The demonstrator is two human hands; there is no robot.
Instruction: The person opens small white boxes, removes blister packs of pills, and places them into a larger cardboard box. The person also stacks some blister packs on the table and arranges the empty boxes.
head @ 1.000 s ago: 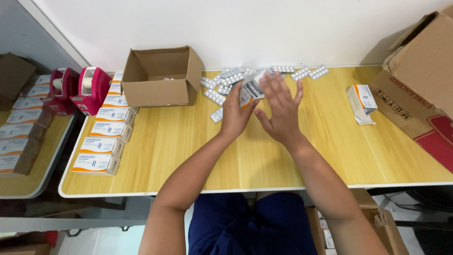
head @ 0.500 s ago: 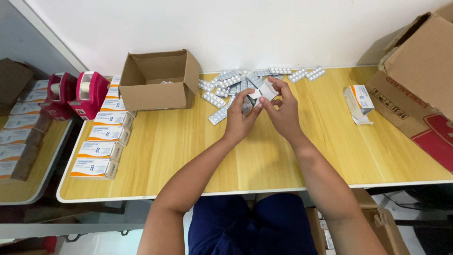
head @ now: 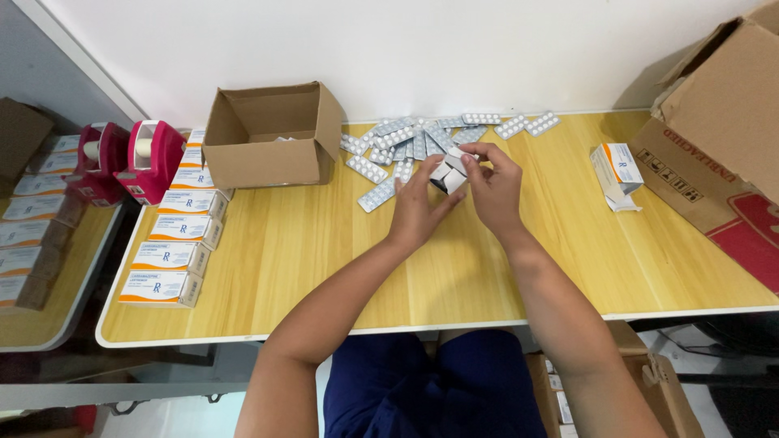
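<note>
Two hands together over pale wooden desk (head: 284, 243) by white wall: left hand (head: 418, 207) and right hand (head: 495, 186) clamped on small white carton (head: 449, 172), beside scattered blister strips (head: 398, 146).

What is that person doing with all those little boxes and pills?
A person sits at a wooden table, holding a small white carton in both hands: left hand, right hand. Silver pill strips lie just behind it. Filled boxes line the left edge beside an open cardboard box.
</note>
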